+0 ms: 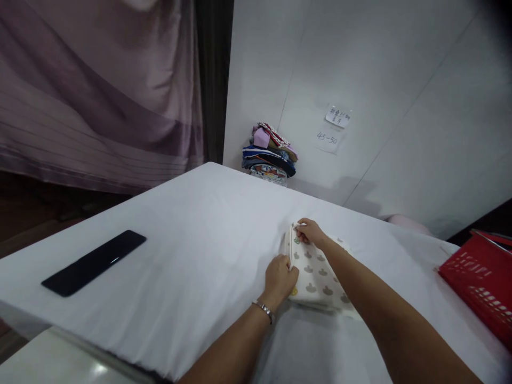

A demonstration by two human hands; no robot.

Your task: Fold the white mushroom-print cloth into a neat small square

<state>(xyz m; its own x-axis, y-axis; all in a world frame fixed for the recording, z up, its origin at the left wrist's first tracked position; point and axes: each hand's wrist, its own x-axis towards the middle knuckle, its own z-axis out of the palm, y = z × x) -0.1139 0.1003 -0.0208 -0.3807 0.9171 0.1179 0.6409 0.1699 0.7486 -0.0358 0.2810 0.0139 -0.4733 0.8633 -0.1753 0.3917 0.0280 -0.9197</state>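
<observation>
A folded cream cloth (320, 277) with grey printed shapes lies on the white-covered table (192, 256). I cannot tell whether it is a garment. Closed on its left edge, nearer to me, is my left hand (281, 277), with a bracelet (264, 310) at the wrist. My right hand (312, 232) pinches the far corner of the same edge. The edge between the two hands is slightly raised, with another layer of the cloth showing behind it. My right forearm hides part of the cloth's right side.
A black flat slab (95, 261) lies on the table's left part. A red bag or box (480, 282) stands at the right edge. Beyond the far edge, a stack of folded clothes (270, 154) rises against the wall (360, 58). A curtain (100, 96) hangs at the left.
</observation>
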